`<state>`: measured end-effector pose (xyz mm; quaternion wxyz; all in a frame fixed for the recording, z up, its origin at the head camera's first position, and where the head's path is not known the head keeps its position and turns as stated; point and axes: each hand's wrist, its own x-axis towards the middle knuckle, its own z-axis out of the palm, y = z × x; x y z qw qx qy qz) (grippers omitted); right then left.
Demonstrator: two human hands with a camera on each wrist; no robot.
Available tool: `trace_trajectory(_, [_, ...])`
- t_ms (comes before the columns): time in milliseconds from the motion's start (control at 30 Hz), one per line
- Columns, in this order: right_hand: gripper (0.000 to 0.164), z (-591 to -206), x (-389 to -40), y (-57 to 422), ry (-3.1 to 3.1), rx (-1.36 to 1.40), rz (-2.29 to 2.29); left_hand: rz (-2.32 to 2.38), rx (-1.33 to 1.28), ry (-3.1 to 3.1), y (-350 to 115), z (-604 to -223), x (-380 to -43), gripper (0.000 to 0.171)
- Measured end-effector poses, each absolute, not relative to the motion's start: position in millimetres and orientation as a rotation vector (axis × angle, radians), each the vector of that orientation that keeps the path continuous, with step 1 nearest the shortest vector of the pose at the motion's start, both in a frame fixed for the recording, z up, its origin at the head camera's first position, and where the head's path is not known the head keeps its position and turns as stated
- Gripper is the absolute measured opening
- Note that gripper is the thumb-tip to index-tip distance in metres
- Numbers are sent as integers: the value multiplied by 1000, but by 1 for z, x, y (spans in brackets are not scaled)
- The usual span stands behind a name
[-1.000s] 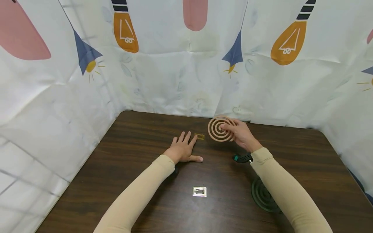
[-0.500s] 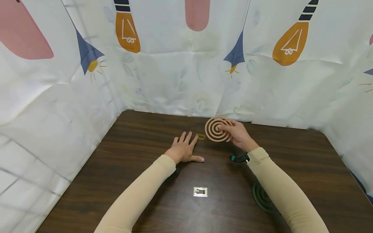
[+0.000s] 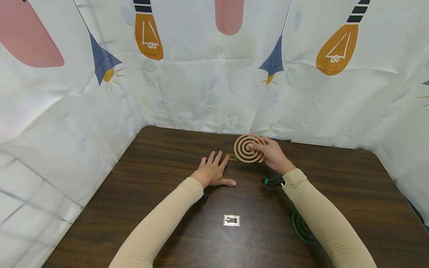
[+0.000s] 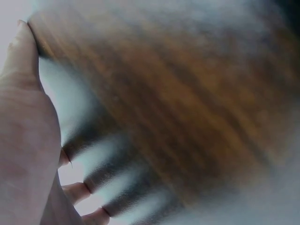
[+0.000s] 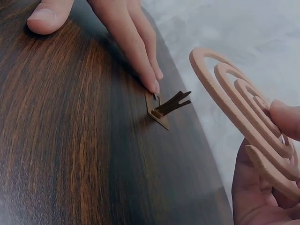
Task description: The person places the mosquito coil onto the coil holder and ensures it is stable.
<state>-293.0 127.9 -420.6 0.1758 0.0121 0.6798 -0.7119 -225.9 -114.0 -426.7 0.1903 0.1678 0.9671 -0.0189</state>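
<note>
My right hand (image 3: 273, 154) pinches a tan mosquito coil (image 3: 240, 152) between thumb and fingers, holding it raised above the far part of the table. In the right wrist view the coil (image 5: 220, 96) is tilted, with the thumb at its centre. A small brass-coloured metal coil stand (image 5: 154, 112) lies on the table, its forked prong bent upward. My left hand (image 3: 211, 173) is spread flat on the table, its index fingertip at the stand's edge. The left wrist view shows that hand's thumb and fingertips on the wood.
A second metal stand (image 3: 231, 220), silvery, lies nearer on the dark wooden table (image 3: 134, 178). A green mosquito coil (image 3: 301, 229) lies partly hidden under the right forearm. White printed cloth (image 3: 201, 93) hangs behind the table and along its sides.
My right hand has carried the tan coil slightly left, toward the brass stand. The left hand keeps its place on the table. The whole view has shifted a little.
</note>
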Motion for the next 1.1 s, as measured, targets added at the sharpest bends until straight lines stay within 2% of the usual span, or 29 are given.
trace_trajectory(333, [53, -425, -296, 118, 1918, 33, -2028, -62, 462, 2708, -114, -429, -229, 108])
trace_trajectory(900, [61, -430, -297, 108, 1903, -2, -2024, -59, 457, 2694, -113, -428, -229, 108])
trace_trajectory(1100, [56, -433, -298, 105, 1900, 21, -2015, -59, 456, 2699, -112, -430, -230, 108])
